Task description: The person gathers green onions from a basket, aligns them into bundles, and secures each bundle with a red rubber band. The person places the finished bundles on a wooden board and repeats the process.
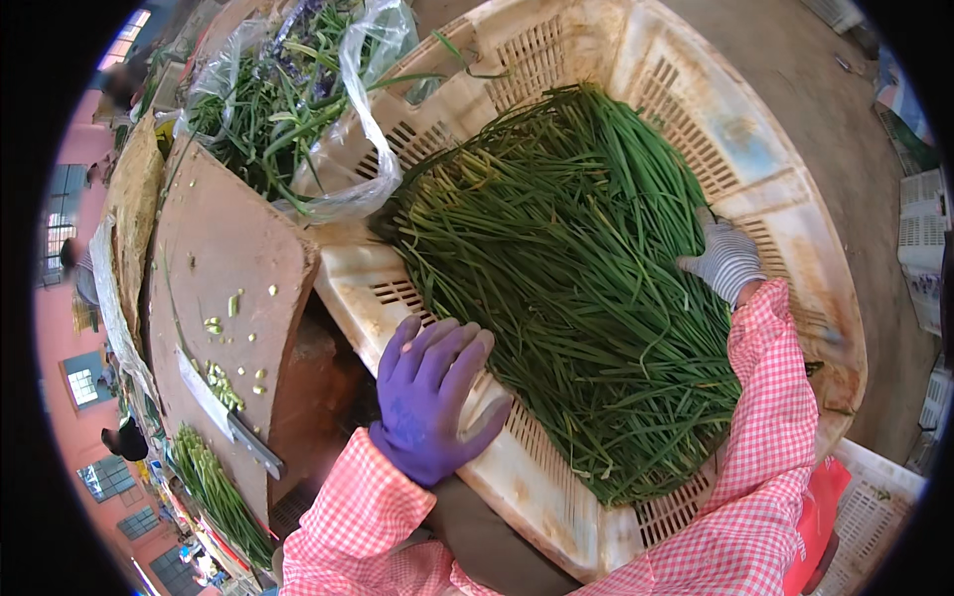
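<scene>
A large slotted white plastic crate (551, 492), stained brown, stands before me with a thick layer of long green garlic chives (566, 268) in it. My left hand (436, 395), in a purple coated glove, is over the crate's near left rim with its fingers spread and nothing in them. Whether it rests on the rim I cannot tell. My right hand (723, 253), in a striped grey glove, reaches inside along the right wall. Its thumb and fingers are apart at the edge of the chives, and its fingertips are partly hidden there.
Left of the crate is a board-topped table (223, 223) with a knife (231, 425) and cut stem pieces (222, 384). A chive bundle (216, 492) lies at its near edge. Clear plastic bag (373, 134) and loose greens (276, 112) overlap the crate's far left corner. More crates (920, 246) stand right.
</scene>
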`<action>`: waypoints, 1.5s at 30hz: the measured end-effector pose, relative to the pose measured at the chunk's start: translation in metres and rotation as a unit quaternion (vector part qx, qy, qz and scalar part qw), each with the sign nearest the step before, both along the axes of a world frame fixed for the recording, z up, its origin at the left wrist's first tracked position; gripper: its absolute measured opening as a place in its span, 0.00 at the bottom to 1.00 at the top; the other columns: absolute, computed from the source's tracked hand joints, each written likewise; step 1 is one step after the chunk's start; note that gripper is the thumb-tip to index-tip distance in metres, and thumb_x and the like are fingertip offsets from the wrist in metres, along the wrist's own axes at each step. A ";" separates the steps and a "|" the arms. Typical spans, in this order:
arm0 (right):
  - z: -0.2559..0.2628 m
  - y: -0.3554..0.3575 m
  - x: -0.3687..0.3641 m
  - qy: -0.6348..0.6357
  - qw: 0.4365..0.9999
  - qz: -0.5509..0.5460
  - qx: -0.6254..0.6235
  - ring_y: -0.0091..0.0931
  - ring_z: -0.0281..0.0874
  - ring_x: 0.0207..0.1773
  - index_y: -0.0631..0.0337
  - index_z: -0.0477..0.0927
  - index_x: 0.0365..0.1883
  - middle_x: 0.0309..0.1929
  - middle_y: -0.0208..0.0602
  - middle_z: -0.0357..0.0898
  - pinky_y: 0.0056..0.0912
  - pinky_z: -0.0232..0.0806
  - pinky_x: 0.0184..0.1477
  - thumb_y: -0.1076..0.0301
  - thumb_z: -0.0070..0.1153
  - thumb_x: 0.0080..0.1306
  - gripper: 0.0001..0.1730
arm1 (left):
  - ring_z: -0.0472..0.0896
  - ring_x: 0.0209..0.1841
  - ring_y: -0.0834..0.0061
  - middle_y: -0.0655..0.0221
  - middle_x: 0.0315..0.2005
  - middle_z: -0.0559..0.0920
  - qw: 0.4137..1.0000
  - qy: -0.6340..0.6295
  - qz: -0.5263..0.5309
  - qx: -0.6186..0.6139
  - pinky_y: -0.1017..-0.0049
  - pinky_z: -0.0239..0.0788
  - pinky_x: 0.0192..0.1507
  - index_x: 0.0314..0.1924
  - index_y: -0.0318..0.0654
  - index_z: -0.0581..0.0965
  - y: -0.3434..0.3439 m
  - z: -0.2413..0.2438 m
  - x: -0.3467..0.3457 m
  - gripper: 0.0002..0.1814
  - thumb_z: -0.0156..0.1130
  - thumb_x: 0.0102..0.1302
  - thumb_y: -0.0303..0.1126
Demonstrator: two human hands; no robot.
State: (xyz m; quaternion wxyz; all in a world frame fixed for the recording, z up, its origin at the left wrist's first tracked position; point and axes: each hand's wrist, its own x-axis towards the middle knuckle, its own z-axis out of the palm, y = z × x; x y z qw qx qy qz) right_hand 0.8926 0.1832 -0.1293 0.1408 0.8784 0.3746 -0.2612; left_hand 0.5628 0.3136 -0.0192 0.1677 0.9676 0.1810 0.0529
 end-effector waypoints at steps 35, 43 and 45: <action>0.076 -0.082 -0.168 0.067 0.953 0.238 0.173 0.37 0.74 0.39 0.63 0.74 0.39 0.33 0.41 0.73 0.38 0.70 0.41 0.53 0.58 0.51 0.24 | 0.73 0.52 0.69 0.63 0.52 0.73 0.551 -0.146 0.246 -0.784 0.67 0.64 0.53 0.58 0.43 0.69 -0.030 -0.124 0.090 0.43 0.69 0.44 0.57; 0.117 -0.112 -0.178 0.149 0.970 0.095 0.164 0.41 0.68 0.56 0.61 0.67 0.56 0.55 0.49 0.68 0.38 0.62 0.56 0.37 0.60 0.44 0.48 | 0.78 0.45 0.71 0.62 0.43 0.79 0.585 -0.202 0.318 -0.718 0.68 0.70 0.48 0.51 0.29 0.67 -0.045 -0.011 0.054 0.28 0.67 0.53 0.32; 0.132 -0.117 -0.167 0.123 0.973 0.079 0.179 0.41 0.66 0.58 0.55 0.64 0.60 0.58 0.50 0.65 0.38 0.60 0.58 0.33 0.61 0.39 0.54 | 0.80 0.41 0.67 0.53 0.37 0.80 0.480 -0.306 0.304 -0.764 0.74 0.74 0.47 0.52 0.24 0.54 -0.036 -0.007 0.040 0.31 0.63 0.54 0.18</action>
